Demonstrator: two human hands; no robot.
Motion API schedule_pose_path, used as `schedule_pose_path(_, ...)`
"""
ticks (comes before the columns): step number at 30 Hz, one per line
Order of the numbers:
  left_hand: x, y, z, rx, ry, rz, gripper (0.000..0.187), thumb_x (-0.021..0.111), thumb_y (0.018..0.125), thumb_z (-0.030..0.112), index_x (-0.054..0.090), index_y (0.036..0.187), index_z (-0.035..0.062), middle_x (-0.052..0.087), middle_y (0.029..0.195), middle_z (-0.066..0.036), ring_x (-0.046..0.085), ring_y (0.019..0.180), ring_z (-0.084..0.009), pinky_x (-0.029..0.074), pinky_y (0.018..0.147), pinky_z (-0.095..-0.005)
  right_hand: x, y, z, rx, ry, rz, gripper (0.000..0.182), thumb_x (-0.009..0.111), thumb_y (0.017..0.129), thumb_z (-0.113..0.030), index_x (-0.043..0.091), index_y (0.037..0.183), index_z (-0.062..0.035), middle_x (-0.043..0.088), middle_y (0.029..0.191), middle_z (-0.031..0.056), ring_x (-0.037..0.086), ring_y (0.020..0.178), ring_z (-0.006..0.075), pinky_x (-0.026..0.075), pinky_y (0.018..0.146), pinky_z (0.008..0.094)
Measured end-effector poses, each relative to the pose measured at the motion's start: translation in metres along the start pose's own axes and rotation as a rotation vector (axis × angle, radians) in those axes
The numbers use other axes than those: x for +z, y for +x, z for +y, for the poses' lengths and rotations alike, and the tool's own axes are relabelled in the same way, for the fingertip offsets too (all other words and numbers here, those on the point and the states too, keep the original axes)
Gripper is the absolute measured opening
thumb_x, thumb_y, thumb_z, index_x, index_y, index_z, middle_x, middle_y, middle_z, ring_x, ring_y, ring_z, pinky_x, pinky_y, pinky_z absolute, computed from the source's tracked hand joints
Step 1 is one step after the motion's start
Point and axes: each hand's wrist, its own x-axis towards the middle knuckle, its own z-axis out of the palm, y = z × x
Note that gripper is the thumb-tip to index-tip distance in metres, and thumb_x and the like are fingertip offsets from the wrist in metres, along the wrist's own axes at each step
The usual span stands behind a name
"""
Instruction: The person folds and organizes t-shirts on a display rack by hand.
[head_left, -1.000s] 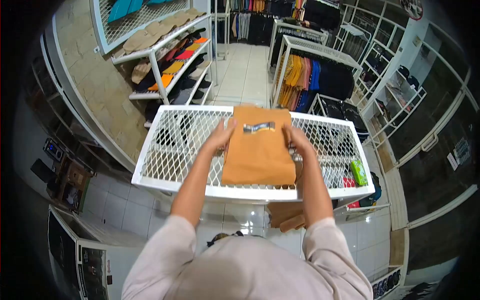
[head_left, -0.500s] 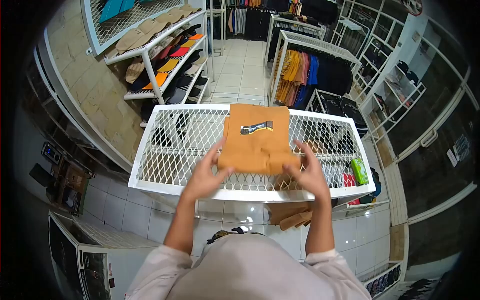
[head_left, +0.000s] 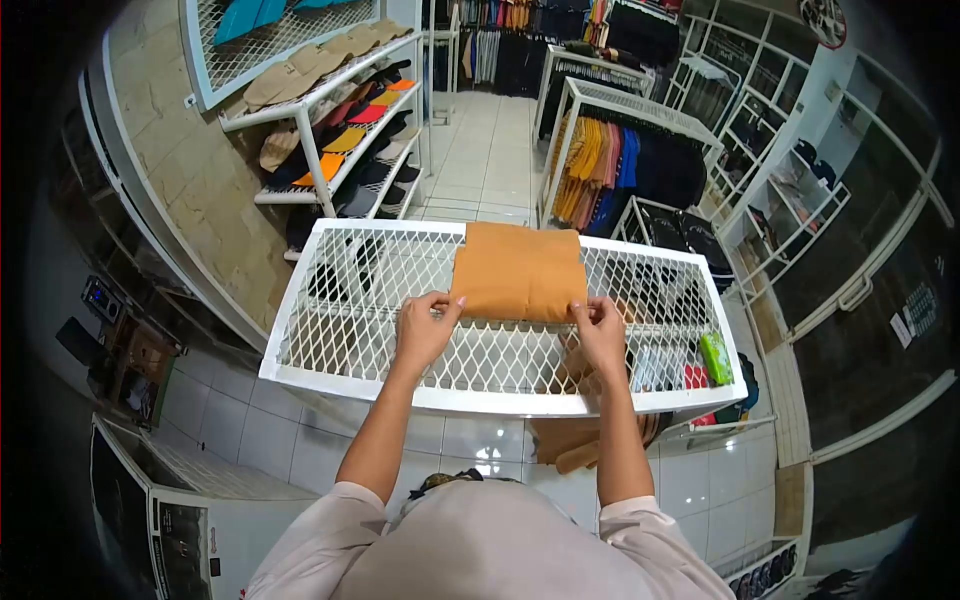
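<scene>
A folded tan-orange garment (head_left: pixel 522 270) lies on the white mesh table (head_left: pixel 330 385), toward its far edge. Its kind does not show. My left hand (head_left: pixel 428 325) pinches the near left corner between thumb and fingers. At the near right corner, my right hand (head_left: pixel 603 332) is closed in the same way on the cloth. The near edge between them is straight, and no print shows on the upper face.
A green packet (head_left: pixel 715 358) rests at the table's right end. Brown cloth (head_left: pixel 565 445) hangs below the near edge. Caps fill a rack (head_left: pixel 350 140) at the back left. Clothes hang on a rail (head_left: pixel 590 165) at the back right, and a glass door (head_left: pixel 880 280) stands to the right.
The near part of the garment has been folded away from me, covering the printed label. Both hands have moved slightly farther from me and now pinch its near corners.
</scene>
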Motion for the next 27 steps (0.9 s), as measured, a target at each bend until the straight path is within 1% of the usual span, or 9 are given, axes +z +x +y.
schedule_pose_path(2, 0.008, 0.012, -0.004, 0.04, -0.01, 0.038, 0.043, 0.07, 0.095, 0.039, 0.068, 0.115, 0.0008, 0.073, 0.083, -0.016, 0.071, 0.088, -0.0351, 0.053, 0.081, -0.045, 0.004, 0.009, 0.001, -0.111, -0.073, 0.018, 0.04, 0.073, 0.094, -0.037, 0.069, 0.103, 0.002, 0.072, 0.082, 0.0124, 0.069, 0.074, 0.0216, 0.055, 0.072, 0.0352)
schedule_pose_path(6, 0.023, 0.056, 0.003, 0.311, -0.078, 0.255, 0.031, 0.056, 0.105, 0.032, 0.061, 0.102, 0.002, 0.07, 0.081, -0.019, 0.069, 0.086, -0.0398, 0.051, 0.076, -0.0496, 0.016, 0.044, -0.039, -0.307, -0.18, 0.11, 0.032, 0.057, 0.104, -0.033, 0.056, 0.103, -0.0015, 0.067, 0.086, 0.0309, 0.064, 0.083, 0.053, 0.049, 0.073, 0.0555)
schedule_pose_path(10, -0.026, 0.05, 0.091, 0.171, -0.028, 0.258, 0.03, 0.053, 0.106, 0.033, 0.055, 0.108, 0.0034, 0.067, 0.072, -0.017, 0.068, 0.071, -0.0398, 0.048, 0.065, -0.0501, 0.0, 0.039, -0.102, -0.293, -0.142, 0.225, 0.033, 0.054, 0.105, -0.035, 0.057, 0.107, -0.0025, 0.07, 0.087, 0.0306, 0.066, 0.085, 0.053, 0.049, 0.073, 0.056)
schedule_pose_path(14, -0.036, 0.017, 0.058, 0.065, -0.186, 0.009, 0.048, 0.057, 0.102, 0.048, 0.055, 0.122, 0.0036, 0.069, 0.074, -0.019, 0.07, 0.071, -0.035, 0.05, 0.066, -0.0462, -0.03, 0.003, -0.093, -0.097, -0.137, 0.039, 0.055, 0.057, 0.101, -0.047, 0.056, 0.129, -0.0001, 0.072, 0.089, 0.027, 0.071, 0.088, 0.0442, 0.053, 0.081, 0.0475)
schedule_pose_path(17, -0.005, 0.009, -0.012, -0.157, -0.133, -0.234, 0.088, 0.057, 0.098, 0.059, 0.032, 0.156, -0.0027, 0.074, 0.088, -0.022, 0.073, 0.094, -0.04, 0.054, 0.089, -0.0426, -0.012, -0.003, -0.029, 0.09, -0.231, -0.096, 0.08, 0.061, 0.096, -0.053, 0.038, 0.15, 0.0021, 0.073, 0.098, 0.0268, 0.072, 0.098, 0.042, 0.053, 0.09, 0.0454)
schedule_pose_path(18, -0.004, 0.003, -0.007, -0.157, -0.131, -0.24, 0.088, 0.057, 0.098, 0.059, 0.032, 0.156, -0.0027, 0.074, 0.088, -0.022, 0.073, 0.094, -0.04, 0.054, 0.089, -0.0426, -0.009, -0.01, -0.026, 0.122, -0.293, -0.153, 0.083, 0.064, 0.096, -0.051, 0.036, 0.153, 0.003, 0.067, 0.118, 0.0301, 0.068, 0.109, 0.0342, 0.051, 0.095, 0.0428)
schedule_pose_path(20, -0.002, -0.007, 0.012, -0.21, -0.015, -0.247, 0.093, 0.058, 0.098, 0.058, 0.023, 0.159, -0.0024, 0.074, 0.093, -0.023, 0.073, 0.099, -0.0402, 0.053, 0.093, -0.0427, 0.009, -0.011, -0.003, 0.1, -0.255, -0.106, 0.075, 0.066, 0.098, -0.039, 0.035, 0.153, 0.0016, 0.069, 0.117, 0.0293, 0.069, 0.109, 0.0345, 0.052, 0.093, 0.0422)
schedule_pose_path(25, -0.014, -0.027, 0.015, -0.106, -0.548, -0.329, 0.092, 0.07, 0.096, 0.009, 0.007, 0.163, 0.0011, 0.074, 0.107, -0.019, 0.071, 0.097, -0.018, 0.055, 0.085, -0.0323, -0.01, -0.043, -0.024, 0.042, 0.08, -0.165, 0.062, 0.062, 0.099, -0.018, 0.036, 0.152, 0.0003, 0.073, 0.111, 0.0228, 0.07, 0.105, 0.0317, 0.052, 0.094, 0.0392)
schedule_pose_path(27, -0.04, -0.051, 0.019, -0.084, -0.586, -0.424, 0.093, 0.071, 0.096, 0.009, 0.008, 0.164, 0.0016, 0.074, 0.106, -0.017, 0.071, 0.096, -0.0165, 0.055, 0.084, -0.0305, -0.031, -0.066, -0.026, 0.129, 0.324, -0.263, 0.059, 0.058, 0.099, -0.02, 0.037, 0.151, 0.0009, 0.071, 0.118, 0.0223, 0.068, 0.112, 0.0312, 0.049, 0.101, 0.0391)
